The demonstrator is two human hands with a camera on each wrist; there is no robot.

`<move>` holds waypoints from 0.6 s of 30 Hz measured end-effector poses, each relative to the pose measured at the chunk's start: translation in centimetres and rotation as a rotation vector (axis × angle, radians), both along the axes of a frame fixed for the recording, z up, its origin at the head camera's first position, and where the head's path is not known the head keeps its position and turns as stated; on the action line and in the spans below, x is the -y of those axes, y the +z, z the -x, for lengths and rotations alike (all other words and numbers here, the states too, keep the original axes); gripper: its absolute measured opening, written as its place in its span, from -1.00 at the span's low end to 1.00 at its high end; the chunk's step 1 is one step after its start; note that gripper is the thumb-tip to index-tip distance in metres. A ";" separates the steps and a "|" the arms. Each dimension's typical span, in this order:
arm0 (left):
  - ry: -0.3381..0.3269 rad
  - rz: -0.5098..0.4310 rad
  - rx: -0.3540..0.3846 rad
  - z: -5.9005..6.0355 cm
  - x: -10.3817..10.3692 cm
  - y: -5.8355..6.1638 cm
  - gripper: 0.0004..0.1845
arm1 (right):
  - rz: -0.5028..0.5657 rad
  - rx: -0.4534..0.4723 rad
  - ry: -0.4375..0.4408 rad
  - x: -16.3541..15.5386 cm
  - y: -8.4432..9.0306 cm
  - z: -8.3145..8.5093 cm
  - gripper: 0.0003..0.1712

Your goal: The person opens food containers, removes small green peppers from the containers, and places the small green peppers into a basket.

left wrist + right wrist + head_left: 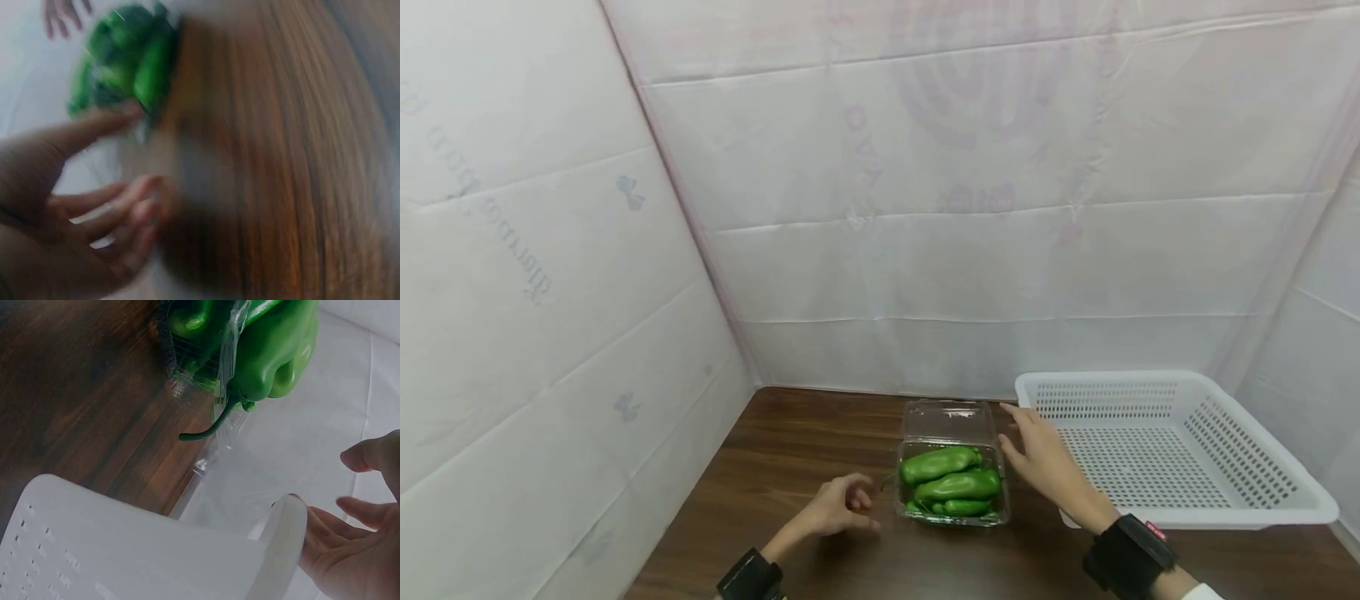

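- Green peppers (958,485) lie heaped in a clear plastic box (955,521) on the table, between the two hands.
- Judging by the heap, a sideways knock could roll a top pepper over the rim; the thin box might also slide if a finger caught its opened lid (947,425) or the overhanging stem (199,435).
- Long axes of the two big peppers run left to right, their right ends angled slightly away from the person; that stem points out past the right wall, towards the basket.
- Left hand (838,504): just left of the box, fingers loosely curved, thumb apart, pinching nothing.
- Right hand (1037,446): just right of the box, fingers spread, holding nothing; whether it touches the basket I cannot tell.
- White perforated basket (1225,520) stands at the right on the brown wooden table (820,425), with pale sheeting (880,267) behind.
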State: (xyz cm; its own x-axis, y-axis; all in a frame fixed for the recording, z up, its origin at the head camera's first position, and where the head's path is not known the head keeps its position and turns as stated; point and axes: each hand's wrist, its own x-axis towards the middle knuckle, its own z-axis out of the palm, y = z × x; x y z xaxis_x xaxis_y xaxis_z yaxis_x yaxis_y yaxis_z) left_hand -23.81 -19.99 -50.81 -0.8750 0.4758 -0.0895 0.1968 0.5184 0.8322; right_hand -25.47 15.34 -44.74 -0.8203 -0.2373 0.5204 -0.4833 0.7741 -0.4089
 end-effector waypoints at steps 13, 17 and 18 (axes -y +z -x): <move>-0.243 0.201 -0.070 5.9 -3.1 -2.6 0.47 | 0.010 -0.042 0.085 2.7 0.0 0.5 -0.48; -0.232 0.165 -0.050 6.3 -3.4 -3.0 0.42 | -0.008 0.022 0.172 4.9 -1.0 0.4 -0.55; -0.220 0.162 -0.053 6.2 -3.4 -3.1 0.41 | -0.023 0.044 0.197 5.4 -1.4 0.4 -0.55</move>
State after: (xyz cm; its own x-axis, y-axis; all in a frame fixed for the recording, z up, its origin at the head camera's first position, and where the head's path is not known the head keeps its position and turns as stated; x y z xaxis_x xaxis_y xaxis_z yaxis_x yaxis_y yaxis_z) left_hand -30.03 -16.61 -53.89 -0.7576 0.6381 -0.1373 0.3601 0.5840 0.7275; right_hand -25.85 9.99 -46.09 -0.7785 -0.4067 0.4781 -0.6086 0.6755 -0.4163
